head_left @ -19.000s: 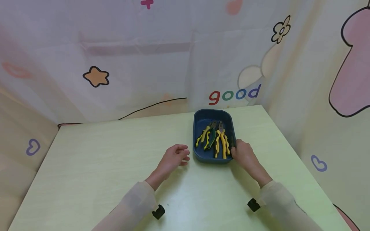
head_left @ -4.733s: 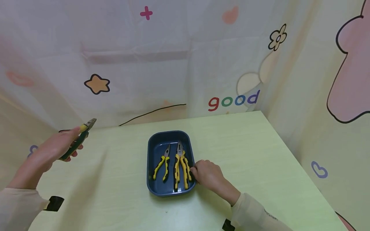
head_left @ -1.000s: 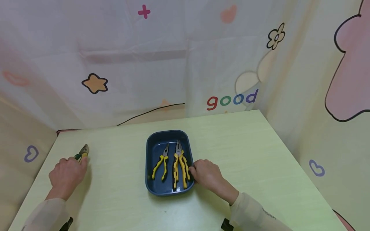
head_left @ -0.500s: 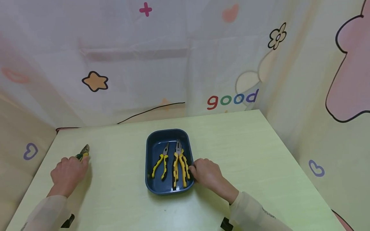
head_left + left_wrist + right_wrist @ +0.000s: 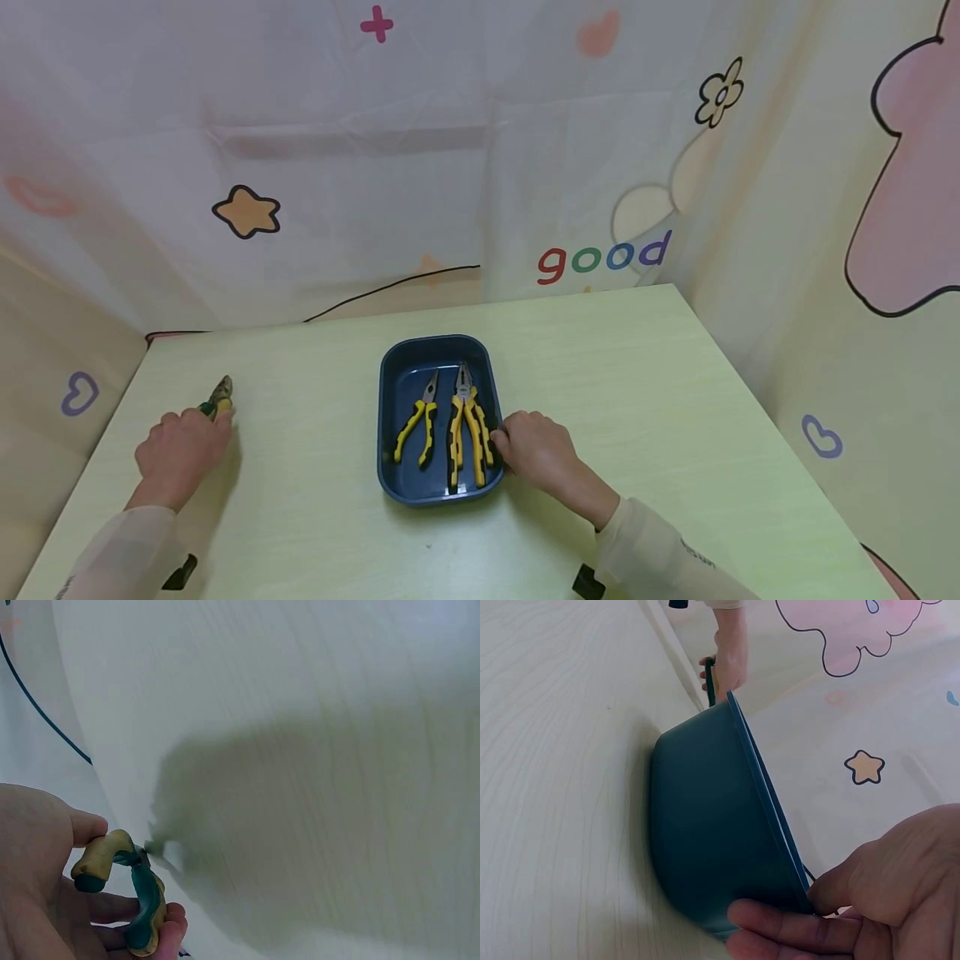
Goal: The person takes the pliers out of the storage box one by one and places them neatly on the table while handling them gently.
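Observation:
My left hand (image 5: 180, 454) holds green-and-yellow pliers (image 5: 222, 390) over the left part of the table, their metal head pointing away. In the left wrist view, the thumb lies against one handle and fingers curl round the green handle (image 5: 146, 907); the handles are spread. Whether the pliers touch the table, I cannot tell. My right hand (image 5: 538, 450) pinches the right rim of a dark blue tray (image 5: 390, 462), thumb inside and fingers beneath the rim outside. Inside lie yellow-and-black needle-nose pliers (image 5: 407, 437) and, to their right, overlapping yellow-and-black pliers (image 5: 455, 437).
The pale table (image 5: 322, 433) extends between my left hand and the tray, and to the right. A printed curtain (image 5: 390, 200) hangs along the back edge and both sides. Black wrist mounts (image 5: 588, 582) sit at my sleeves.
The tray has come from the back right to the middle. The green-and-yellow pliers left it in my left hand, were held raised, then lowered over the left side. The last second shows little motion.

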The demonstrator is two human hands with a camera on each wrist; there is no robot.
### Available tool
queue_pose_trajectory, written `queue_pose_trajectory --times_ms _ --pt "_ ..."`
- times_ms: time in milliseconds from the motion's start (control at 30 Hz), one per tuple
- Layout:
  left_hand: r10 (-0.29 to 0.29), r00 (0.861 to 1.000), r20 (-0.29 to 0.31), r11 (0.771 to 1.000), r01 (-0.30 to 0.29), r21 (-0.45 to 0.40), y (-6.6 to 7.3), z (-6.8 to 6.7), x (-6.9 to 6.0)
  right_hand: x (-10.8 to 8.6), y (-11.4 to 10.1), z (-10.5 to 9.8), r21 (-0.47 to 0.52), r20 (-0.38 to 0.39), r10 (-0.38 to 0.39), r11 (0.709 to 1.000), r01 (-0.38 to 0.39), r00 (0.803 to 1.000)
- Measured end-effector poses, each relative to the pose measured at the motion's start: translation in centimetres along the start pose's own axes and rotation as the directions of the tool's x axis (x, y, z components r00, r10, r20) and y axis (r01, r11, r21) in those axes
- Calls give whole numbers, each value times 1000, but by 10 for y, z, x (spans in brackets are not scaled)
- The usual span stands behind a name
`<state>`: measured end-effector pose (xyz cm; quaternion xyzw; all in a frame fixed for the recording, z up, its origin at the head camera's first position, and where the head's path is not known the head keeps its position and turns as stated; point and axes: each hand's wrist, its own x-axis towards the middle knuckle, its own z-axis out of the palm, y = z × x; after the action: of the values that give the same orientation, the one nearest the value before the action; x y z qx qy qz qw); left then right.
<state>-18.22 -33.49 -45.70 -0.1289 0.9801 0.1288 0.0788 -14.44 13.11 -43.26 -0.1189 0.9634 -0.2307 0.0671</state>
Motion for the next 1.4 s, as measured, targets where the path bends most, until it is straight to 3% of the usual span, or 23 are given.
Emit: queue_pose_trajectory --times_ms 300,933,1400 --pt "-23 999 36 1000 23 13 0 2 1 1 0 0 0 -2 3 1000 -3 1000" --pt "-2 1000 16 1000 2 23 1 4 -3 4 4 -4 63 60 31 997 -35 998" --pt "-15 999 53 1000 15 -2 3 3 -9 7 7 -8 107 105 31 993 -43 994"
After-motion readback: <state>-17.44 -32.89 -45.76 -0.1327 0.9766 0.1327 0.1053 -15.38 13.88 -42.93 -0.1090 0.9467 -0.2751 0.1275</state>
